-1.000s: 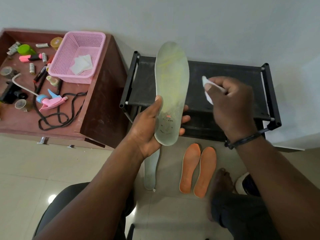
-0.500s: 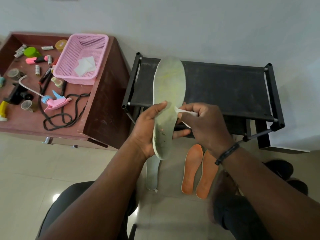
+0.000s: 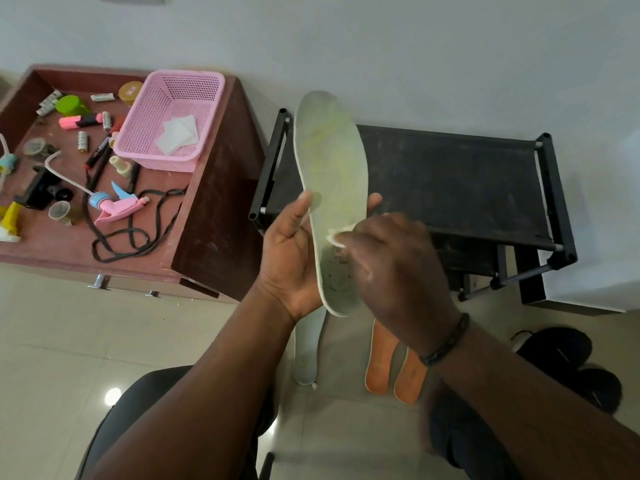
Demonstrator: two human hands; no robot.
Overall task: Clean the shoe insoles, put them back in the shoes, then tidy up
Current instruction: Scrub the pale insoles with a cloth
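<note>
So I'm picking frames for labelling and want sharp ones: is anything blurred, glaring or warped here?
Head view: the right hand wiping the held insole with a white wipe is motion-blurred, while the left hand is sharper; a bright glare spot sits on the floor tiles; the wide lens bends the shoe rack and wooden table edges.

Glossy tiled floor point(image 3: 69, 341), perforated plastic basket point(image 3: 152, 109), wooden cabinet point(image 3: 214, 216).
</note>
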